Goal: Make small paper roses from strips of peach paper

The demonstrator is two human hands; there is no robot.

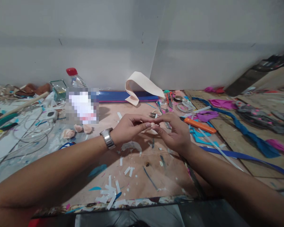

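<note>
My left hand [129, 127], with a metal watch [107, 138] on the wrist, and my right hand [176, 130] meet above the middle of the table. Their thumbs and fingertips are pinched around a small cream-coloured piece [152, 125], mostly hidden by the fingers. Whether it is paper, cloth or foam, I cannot tell. Left of the watch lie a cream rose-like flower [68, 134] and two smaller cream pieces, one a curled petal shape [87, 128]. Behind the hands, a folded cream strip [144, 82] rests on a stack of blue sheets [109, 96].
An orange-handled cutter [200, 125] lies right of my right hand. Blue ribbons [239, 156] and pink scraps stretch further right. At left stand a red-capped bottle [72, 72], a cable with a white plug box [52, 116], and green-handled pliers [4, 121]. White scraps [111, 192] lie near the front edge.
</note>
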